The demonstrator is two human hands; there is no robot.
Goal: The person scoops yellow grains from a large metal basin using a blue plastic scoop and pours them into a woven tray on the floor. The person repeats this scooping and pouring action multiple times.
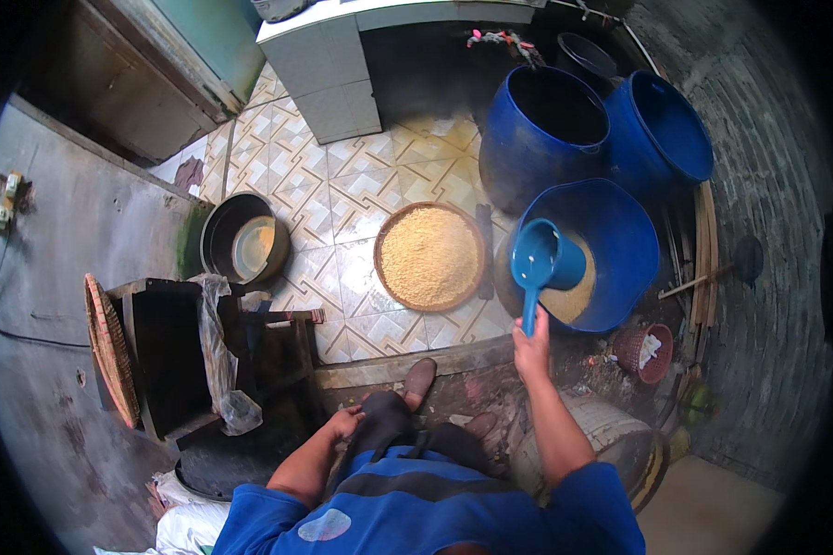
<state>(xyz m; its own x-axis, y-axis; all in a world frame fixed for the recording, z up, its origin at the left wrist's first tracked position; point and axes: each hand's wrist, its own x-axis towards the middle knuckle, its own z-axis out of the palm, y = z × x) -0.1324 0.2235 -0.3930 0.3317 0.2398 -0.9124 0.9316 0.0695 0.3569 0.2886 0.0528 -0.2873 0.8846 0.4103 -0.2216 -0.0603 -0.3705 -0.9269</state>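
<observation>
My right hand [531, 348] is closed around the handle of a blue plastic dipper [561, 262]. The dipper is tilted over an open blue tub [631, 250], with a few pale bits stuck inside its cup. Pale yellowish material covers part of the tub's bottom. My left hand [346, 423] rests by my left thigh with nothing visible in it, its fingers loosely apart. On the tiled floor ahead, a round woven tray [377, 263] holds a heap of yellowish grains or beans [430, 254].
Two tall blue drums [537, 139] [662, 129] stand behind the tub. A dark basin [215, 250] sits at left, near a dark wooden stand [171, 361] with a woven tray leaning on it. A red basket [655, 365] and a large woven basket [588, 439] are at right. The tiled floor ends in a raised edge [407, 366].
</observation>
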